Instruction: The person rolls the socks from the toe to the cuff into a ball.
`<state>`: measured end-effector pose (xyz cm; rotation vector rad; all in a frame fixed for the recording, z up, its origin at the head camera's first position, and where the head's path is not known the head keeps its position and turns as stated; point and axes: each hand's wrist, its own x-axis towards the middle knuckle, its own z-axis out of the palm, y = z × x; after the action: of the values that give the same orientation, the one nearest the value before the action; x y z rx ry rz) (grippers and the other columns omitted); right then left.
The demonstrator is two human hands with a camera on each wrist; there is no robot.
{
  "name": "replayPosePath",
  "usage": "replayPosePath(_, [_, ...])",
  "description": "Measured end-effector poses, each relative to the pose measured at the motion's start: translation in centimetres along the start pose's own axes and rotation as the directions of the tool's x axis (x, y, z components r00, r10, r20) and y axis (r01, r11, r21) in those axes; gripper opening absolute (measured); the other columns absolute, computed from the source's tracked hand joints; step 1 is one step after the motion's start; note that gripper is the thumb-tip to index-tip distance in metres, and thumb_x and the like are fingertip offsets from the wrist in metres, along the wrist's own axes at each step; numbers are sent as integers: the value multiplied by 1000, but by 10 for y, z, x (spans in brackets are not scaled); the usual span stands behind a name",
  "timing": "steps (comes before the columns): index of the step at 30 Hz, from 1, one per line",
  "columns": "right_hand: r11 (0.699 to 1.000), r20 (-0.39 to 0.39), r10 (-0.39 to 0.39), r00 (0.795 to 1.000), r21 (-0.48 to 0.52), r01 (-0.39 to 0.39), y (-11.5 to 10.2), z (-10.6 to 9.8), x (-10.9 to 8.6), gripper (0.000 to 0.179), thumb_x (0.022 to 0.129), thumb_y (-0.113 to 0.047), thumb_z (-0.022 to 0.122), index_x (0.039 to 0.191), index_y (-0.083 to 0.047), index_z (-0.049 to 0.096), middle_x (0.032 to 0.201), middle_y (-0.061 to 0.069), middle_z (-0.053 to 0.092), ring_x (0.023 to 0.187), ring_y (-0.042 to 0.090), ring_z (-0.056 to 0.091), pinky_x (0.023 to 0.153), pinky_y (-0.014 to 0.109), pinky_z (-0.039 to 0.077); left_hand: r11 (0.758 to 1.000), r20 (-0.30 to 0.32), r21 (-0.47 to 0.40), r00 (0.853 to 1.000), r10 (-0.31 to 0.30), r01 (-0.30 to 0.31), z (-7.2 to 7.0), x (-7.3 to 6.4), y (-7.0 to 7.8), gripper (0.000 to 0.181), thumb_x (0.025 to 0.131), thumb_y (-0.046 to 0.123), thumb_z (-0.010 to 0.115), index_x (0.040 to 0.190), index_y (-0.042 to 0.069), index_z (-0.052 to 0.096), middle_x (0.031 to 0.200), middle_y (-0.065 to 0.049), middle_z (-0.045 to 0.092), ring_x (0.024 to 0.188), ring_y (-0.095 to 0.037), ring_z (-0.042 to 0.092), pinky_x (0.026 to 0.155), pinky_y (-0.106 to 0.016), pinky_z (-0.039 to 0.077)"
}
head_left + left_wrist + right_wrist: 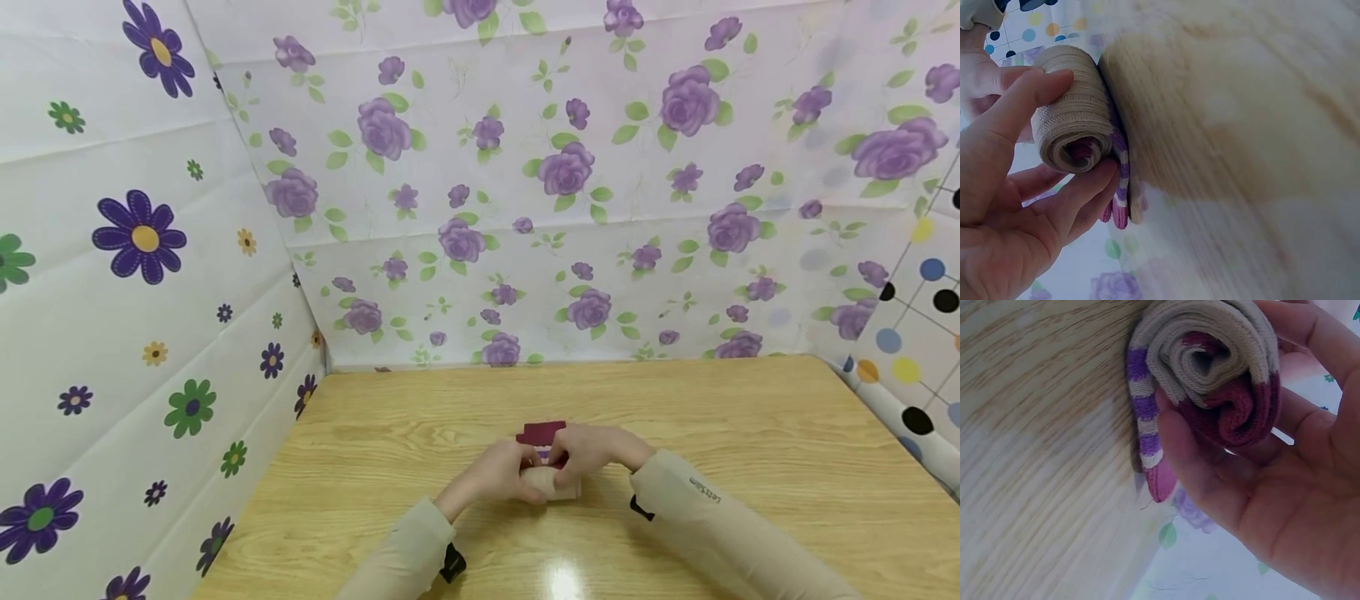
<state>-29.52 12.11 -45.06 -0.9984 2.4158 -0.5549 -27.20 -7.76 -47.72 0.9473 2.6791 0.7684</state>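
A pair of knitted socks lies on the table, its beige part wound into a thick roll (542, 482). Purple and white stripes and maroon toes (543, 433) lie flat on the far side of it. My left hand (497, 473) grips the roll's left end, thumb on one side and fingers on the other, as the left wrist view shows. At the opposite end my right hand (588, 450) holds the roll between thumb and curled fingers. From the right wrist, beige and maroon layers (1235, 406) spiral at the roll's end, with the striped part (1144, 406) against the table.
The wood-grain table (712, 425) spreads around both hands. Behind it hangs a purple rose-print sheet (525, 208), with a daisy-print sheet (112, 333) at left and a dotted one (922, 333) at right. Black straps (452, 563) show at the wrists.
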Motion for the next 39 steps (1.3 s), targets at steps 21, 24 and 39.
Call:
replayPosePath(21, [977,-120,-71,990,-207,45,-7,13,-19,22,86,-17,69,107,-10,66,82,-2,53,71,6,37,62,22,32,996,21,-64,998,-61,62,-4,9,-3,29,67,29,89,84,12,73,66,13,61,57,1,43,53,-15,35])
replayPosePath(24, [966,-174,-99,980,-254,52,-9,16,-21,30,85,-16,71,113,-7,66,89,0,58,73,6,43,64,22,39,994,33,-74,997,-73,75,-5,9,-5,29,68,30,88,86,11,75,69,10,65,58,1,43,54,-15,35])
replayPosePath(39, [775,-419,-302,856,-631,-36,-24,45,-20,17,77,-14,81,82,-9,65,78,2,63,75,16,59,68,29,51,958,111,-139,965,-236,251,-18,10,7,53,74,24,84,50,18,37,47,10,24,47,-6,20,47,-22,19])
